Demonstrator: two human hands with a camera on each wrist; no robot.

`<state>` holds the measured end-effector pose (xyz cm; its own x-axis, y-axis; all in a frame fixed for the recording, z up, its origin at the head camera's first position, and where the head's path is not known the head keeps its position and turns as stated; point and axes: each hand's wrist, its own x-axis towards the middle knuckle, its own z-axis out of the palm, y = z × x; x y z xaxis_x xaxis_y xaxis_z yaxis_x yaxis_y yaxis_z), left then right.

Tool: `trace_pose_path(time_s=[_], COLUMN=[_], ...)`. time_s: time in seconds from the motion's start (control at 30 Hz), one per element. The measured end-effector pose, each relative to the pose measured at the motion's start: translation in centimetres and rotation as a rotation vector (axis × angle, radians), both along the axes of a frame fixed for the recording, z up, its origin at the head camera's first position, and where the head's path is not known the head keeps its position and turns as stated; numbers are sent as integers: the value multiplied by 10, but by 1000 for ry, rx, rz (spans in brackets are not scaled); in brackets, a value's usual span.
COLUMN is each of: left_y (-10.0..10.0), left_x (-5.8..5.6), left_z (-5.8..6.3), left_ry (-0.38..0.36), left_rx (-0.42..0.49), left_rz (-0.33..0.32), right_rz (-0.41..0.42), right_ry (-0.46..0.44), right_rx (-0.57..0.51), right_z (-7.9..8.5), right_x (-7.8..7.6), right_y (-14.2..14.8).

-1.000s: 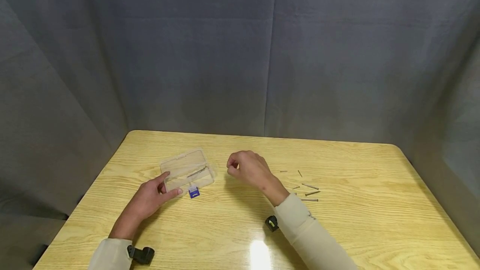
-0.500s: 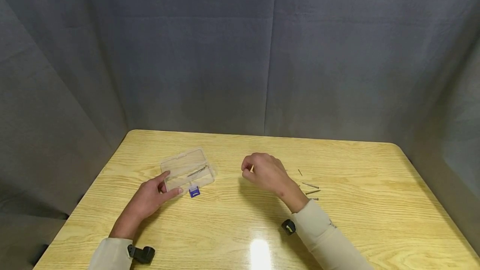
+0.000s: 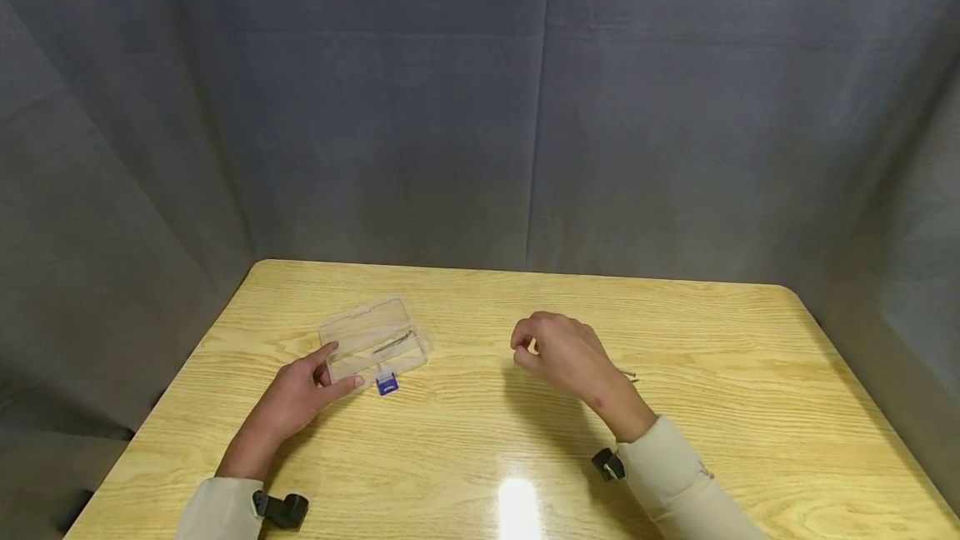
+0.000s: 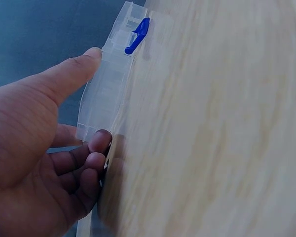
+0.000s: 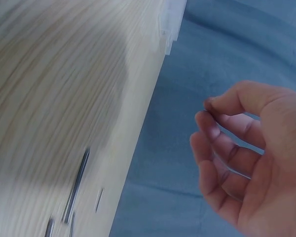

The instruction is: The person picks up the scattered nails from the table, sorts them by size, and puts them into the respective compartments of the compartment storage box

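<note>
A clear plastic box (image 3: 367, 322) lies with its lid up on the left of the table. Its blue latch (image 3: 387, 383) hangs folded out at the front, and a few thin nails (image 3: 393, 343) lie inside. My left hand (image 3: 298, 394) holds the box's left end, thumb on the front edge and fingers at the far side. Above the table, clear of its surface, is my right hand (image 3: 566, 357), fingers loosely curled, with nothing visible between thumb and fingertips. Loose nails (image 5: 76, 185) lie beneath it; in the head view the hand hides most of them.
The wooden table (image 3: 450, 457) has rounded far corners. Grey curtains (image 3: 390, 123) hang behind it and at both sides. A small black camera (image 3: 283, 510) sits at the left wrist and another camera (image 3: 608, 464) at the right.
My right hand has moved right, away from the box and over the loose nails, hiding more of them. The left hand and box have stayed in place.
</note>
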<state>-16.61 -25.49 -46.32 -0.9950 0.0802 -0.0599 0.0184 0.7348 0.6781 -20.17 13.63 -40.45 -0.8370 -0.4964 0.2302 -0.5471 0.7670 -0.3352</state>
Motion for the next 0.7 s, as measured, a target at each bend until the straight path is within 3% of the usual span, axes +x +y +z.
trace_pose_path(time_s=[0.7], left_y=[1], left_x=[1], left_z=[2], left_ry=[-4], left_rx=[-13], left_rz=[-9], right_rz=[-100], right_ry=[-86], right_rx=[45], right_z=[-11], right_x=[12], right_y=[70])
